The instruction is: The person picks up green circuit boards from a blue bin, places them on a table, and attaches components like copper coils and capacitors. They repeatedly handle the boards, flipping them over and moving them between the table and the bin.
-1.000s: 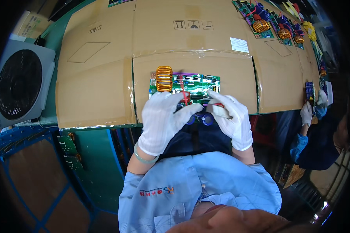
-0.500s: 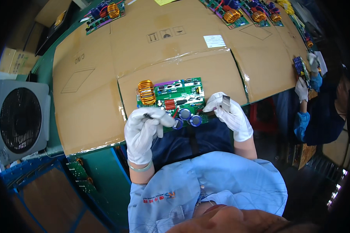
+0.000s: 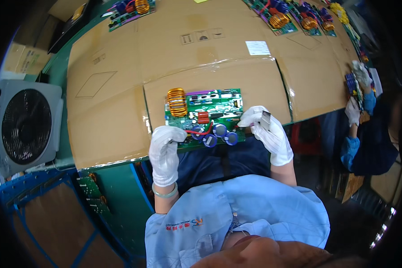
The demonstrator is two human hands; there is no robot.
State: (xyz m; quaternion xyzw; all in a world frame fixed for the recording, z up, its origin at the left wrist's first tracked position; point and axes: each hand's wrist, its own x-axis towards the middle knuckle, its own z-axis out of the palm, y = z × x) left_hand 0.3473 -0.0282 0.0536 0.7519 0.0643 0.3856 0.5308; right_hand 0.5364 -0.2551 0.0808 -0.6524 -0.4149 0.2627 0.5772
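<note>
At the counter's near edge, left hand and right hand flank the circuit board, seemingly steadying it, the right clasping a grey piece, the left's pinch unclear.

The green circuit board lies component-side up on the cardboard. The copper coil sits far left; blue capacitors, near side

Electronics assembly workshop, circuit boards on cardboard-covered bench, gloved co-worker alongside
</note>
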